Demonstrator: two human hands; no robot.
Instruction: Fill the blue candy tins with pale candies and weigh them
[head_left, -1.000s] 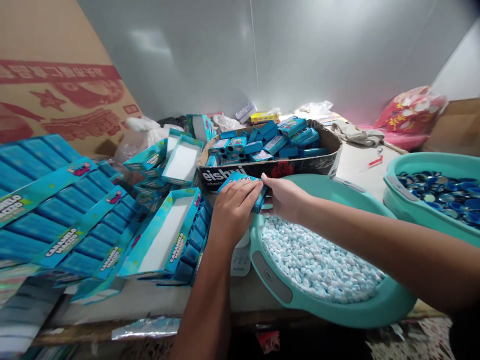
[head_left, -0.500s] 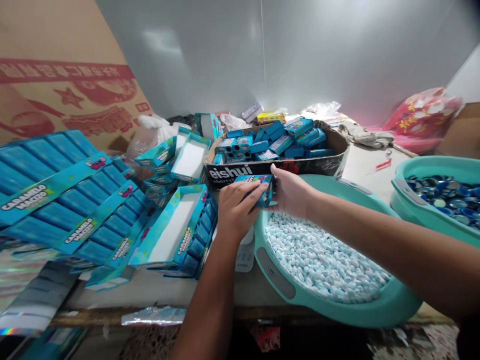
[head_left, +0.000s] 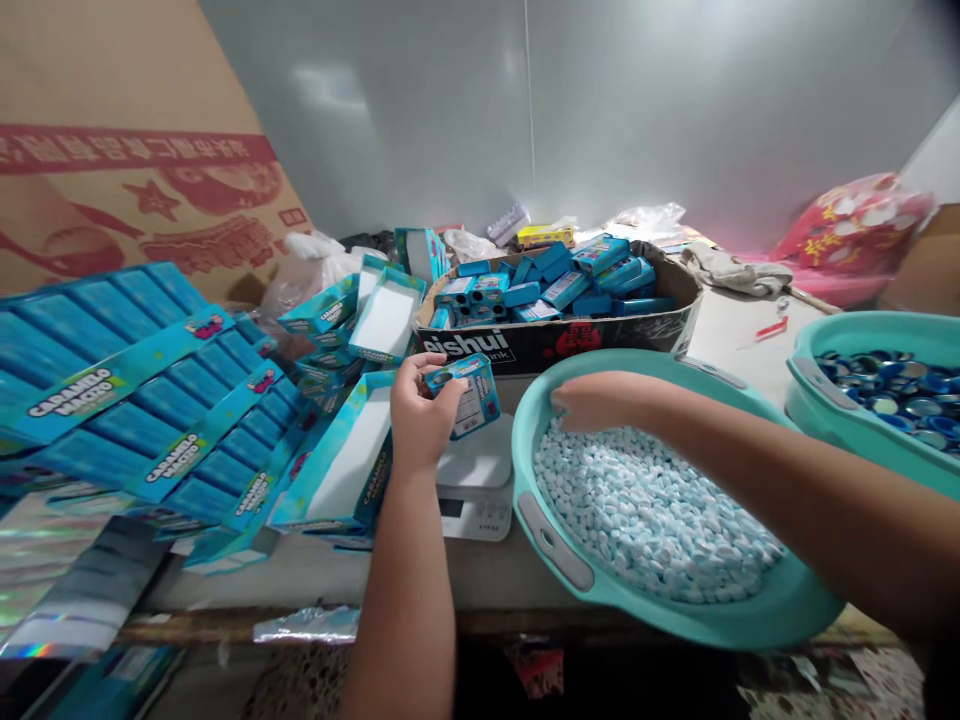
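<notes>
My left hand (head_left: 424,410) grips a small blue candy box (head_left: 474,396), tilted, above the white kitchen scale (head_left: 480,462). The scale's display shows dark under its plate. Over the far left part of a turquoise basin (head_left: 555,590), my right hand (head_left: 589,402) is low at the pale blue and white candies (head_left: 652,510). Its fingers look bunched and bent down; whatever they hold is hidden. Just behind the scale and basin stands a cut-down black carton (head_left: 592,336) with many small blue boxes (head_left: 564,290) heaped inside.
Blue display trays (head_left: 135,380), some filled with boxes, lean in stacks at left; an open tray (head_left: 349,450) lies beside my left forearm. A second turquoise basin (head_left: 806,375) holds blue round pieces at right. A large cardboard box (head_left: 142,100) stands behind the stacks.
My right hand has left the candy box and moved down to the candies in the basin. My left hand has shifted left with the box, uncovering the scale.
</notes>
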